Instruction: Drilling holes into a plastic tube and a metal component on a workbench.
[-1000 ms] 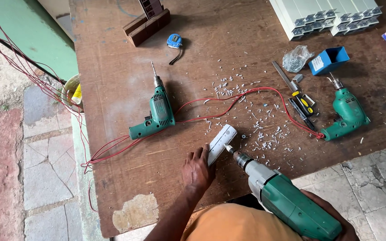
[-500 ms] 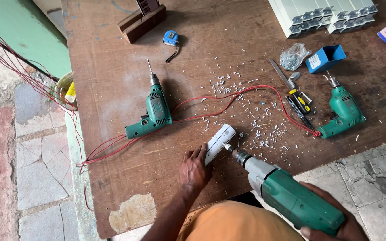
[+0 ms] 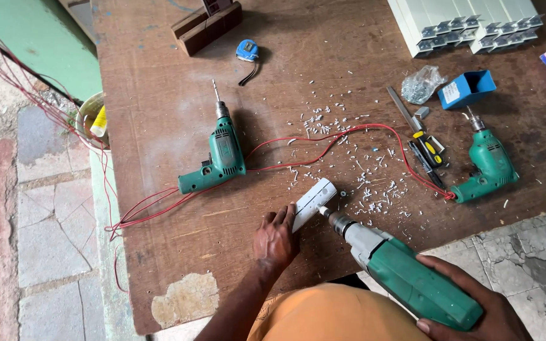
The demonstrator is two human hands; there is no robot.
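Left hand [image 3: 275, 239] pins a white profile piece [image 3: 314, 203] flat on the table [image 3: 172, 113]; right hand [image 3: 475, 309] grips the green drill [image 3: 406, 278], best kept square and steady.

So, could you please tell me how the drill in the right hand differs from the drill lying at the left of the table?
The held drill is gripped by the right hand, its bit against the white piece that the left hand steadies; the left drill lies untouched on the table. The held drill points up-left, the left drill straight away from the person. Both are green.
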